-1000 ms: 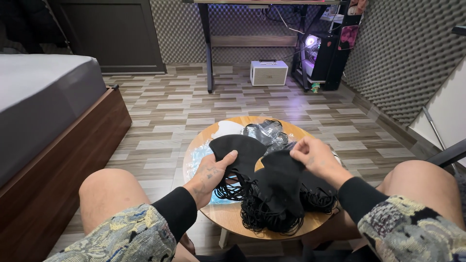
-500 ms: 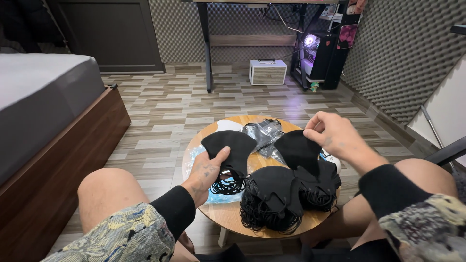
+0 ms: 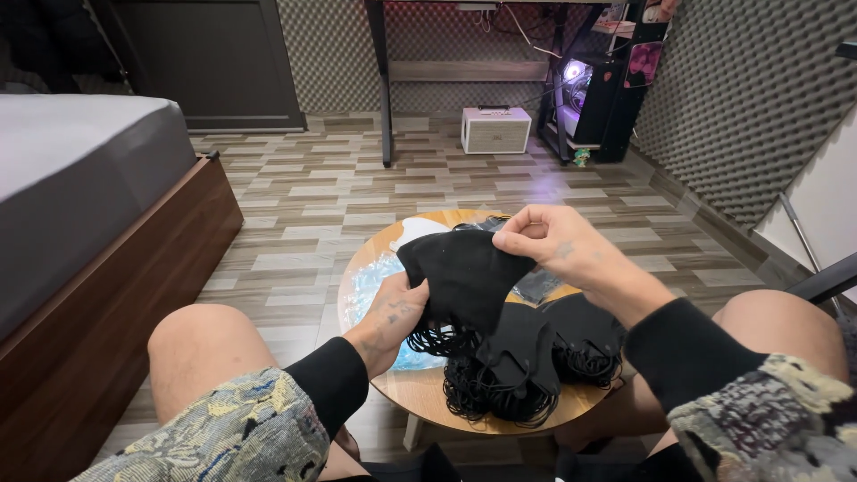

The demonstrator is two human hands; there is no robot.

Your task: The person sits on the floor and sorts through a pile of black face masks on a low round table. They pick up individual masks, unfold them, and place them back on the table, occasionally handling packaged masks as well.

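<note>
Holding a black face mask (image 3: 464,277) up between both hands above a small round wooden table (image 3: 420,393).

Right hand (image 3: 558,245) pinches the mask's upper right edge; left hand (image 3: 393,312) grips its lower left edge. Below it, a pile of black masks (image 3: 527,357) with looped ear cords lies on the tabletop, beside clear plastic wrapping (image 3: 370,286).

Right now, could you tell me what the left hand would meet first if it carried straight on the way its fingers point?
The left hand points up and to the right, and already grips the lower edge of the black face mask held up between both hands. Beyond that, probably the right hand, though depth is unclear.
</note>
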